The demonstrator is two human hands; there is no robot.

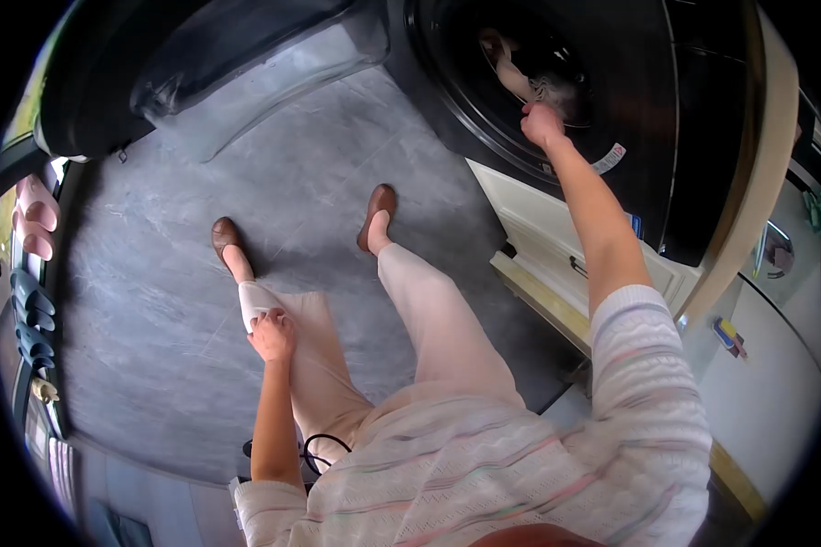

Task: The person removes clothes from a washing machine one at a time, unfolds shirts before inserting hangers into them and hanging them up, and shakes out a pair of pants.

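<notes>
My right hand reaches into the round opening of a black front-loading machine, at the upper right. Its fingers are closed at a greyish cloth inside the dark drum. A pale reflection of the arm shows on the glossy surface there. At the left of my body, my left hand grips the fabric of my light trouser leg near the shin, fingers bent in. The machine stands on a white cabinet with a dark handle.
An open black door with a clear bowl spans the upper left. Pink slippers and blue slippers line a rack at the left edge. A black cable loops beside my waist. A wooden-edged panel rises at the right.
</notes>
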